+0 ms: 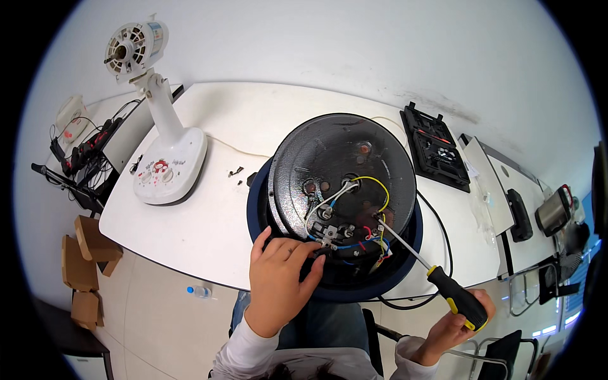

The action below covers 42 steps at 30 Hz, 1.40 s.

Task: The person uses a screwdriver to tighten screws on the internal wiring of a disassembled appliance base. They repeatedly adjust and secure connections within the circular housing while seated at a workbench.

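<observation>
A round black appliance housing point(342, 145) lies with its inside facing up, resting in a dark blue round shell point(415, 244). White, yellow, blue and red wires point(380, 183) run among metal terminals in it. My left hand point(282, 275) is at the near left rim, thumb and forefinger drawn together beside a small metal part point(328, 237). Whatever sits between those fingertips is dark and hard to make out. In my right hand point(453, 329) is a screwdriver point(456, 294) with a black and yellow handle. Its shaft slants up and left, the tip at the housing's right side near the yellow wire.
A white fan stand point(171, 158) with its bare motor is at the left. Small dark bits point(236, 171) lie beside the shell. An open black tool case point(437, 149) is at the back right. A black cable point(448, 234) curves around the right side.
</observation>
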{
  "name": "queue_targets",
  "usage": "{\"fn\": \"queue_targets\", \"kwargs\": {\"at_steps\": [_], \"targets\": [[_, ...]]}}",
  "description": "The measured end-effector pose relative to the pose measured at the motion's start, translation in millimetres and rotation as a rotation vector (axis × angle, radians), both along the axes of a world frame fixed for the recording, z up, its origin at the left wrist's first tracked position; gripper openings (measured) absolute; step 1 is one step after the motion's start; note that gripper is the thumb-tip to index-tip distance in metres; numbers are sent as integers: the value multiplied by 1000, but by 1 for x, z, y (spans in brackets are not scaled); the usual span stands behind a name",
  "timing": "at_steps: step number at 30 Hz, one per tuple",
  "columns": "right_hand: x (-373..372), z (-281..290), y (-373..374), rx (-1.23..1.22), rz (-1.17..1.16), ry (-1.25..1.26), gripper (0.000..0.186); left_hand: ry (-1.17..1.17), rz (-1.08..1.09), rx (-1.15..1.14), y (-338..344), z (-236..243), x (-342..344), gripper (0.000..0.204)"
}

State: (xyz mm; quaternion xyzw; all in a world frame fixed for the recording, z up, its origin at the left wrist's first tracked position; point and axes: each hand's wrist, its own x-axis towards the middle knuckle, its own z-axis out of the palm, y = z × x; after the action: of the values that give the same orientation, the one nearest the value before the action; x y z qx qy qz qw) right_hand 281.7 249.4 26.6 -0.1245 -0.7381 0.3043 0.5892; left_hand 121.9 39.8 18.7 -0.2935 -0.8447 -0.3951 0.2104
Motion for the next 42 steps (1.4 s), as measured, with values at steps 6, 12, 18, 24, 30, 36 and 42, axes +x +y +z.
{"fn": "queue_targets", "kwargs": {"at_steps": [6,12,18,24,30,36,42], "targets": [[-2,-1,-1,-8,5,19,64,32,7,-21,0,-2,-1,15],[-2,-1,-1,-35,42,60,60,50,11,-46,-1,-1,-1,16],[-2,-1,1,-59,104,72,57,67,15,-53,0,-4,-2,17],[-4,-1,1,17,103,77,56,52,6,-67,0,-1,-2,17],[-3,2,4,112,111,75,58,51,25,-41,1,-6,-2,17],[-9,13,-11,101,-25,75,58,67,36,-50,0,-11,-2,17],[-8,18,-18,49,-45,65,61,60,38,-46,-1,-12,-1,18]]}}
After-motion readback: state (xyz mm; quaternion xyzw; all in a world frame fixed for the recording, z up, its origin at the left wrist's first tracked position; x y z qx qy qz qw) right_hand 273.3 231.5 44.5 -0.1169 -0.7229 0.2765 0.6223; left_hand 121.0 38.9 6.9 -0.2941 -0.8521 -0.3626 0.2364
